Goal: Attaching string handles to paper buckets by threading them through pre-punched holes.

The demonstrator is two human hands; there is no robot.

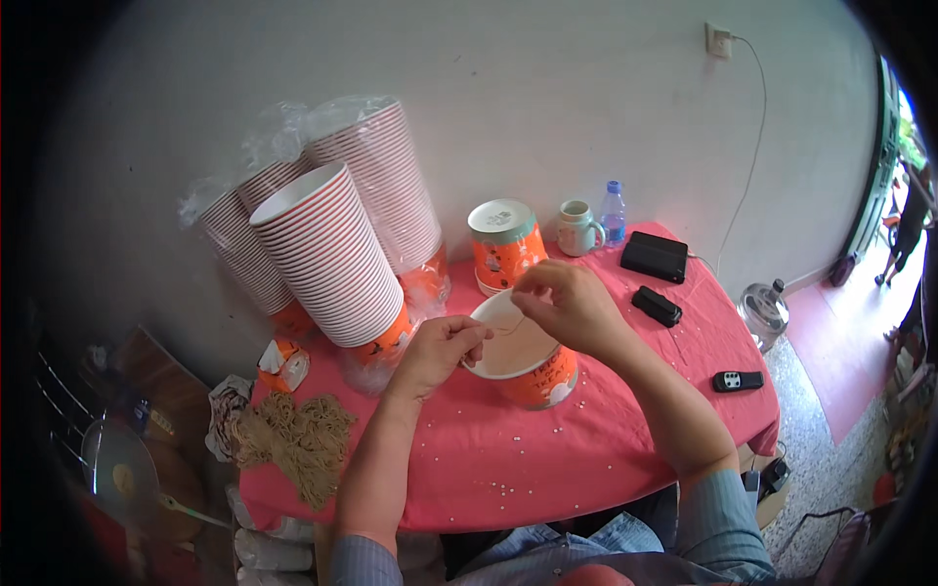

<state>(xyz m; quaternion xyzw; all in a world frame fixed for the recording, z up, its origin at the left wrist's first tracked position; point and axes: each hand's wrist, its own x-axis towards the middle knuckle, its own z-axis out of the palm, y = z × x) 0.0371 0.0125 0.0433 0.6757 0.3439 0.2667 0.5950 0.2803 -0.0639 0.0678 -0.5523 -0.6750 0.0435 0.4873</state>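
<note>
A large orange-and-white paper bucket (540, 384) stands upright on the table in front of me, its open mouth facing up. My left hand (442, 354) is at the left of its rim, thumb and finger pinched on a thin tan string (509, 330). Over the far right part of the mouth, my right hand (570, 305) has its fingers pinched together at the string's other end. The strand runs between the two hands above the bucket's pale inside. A bundle of tan string (301, 441) lies at the table's left side.
Tall stacks of nested paper buckets (327, 259), some in clear plastic, stand at the back left. An upturned bucket (504, 244), a mug (578, 230), a water bottle (613, 211) and black devices (655, 257) line the back. Small white bits dot the pink tablecloth (469, 459).
</note>
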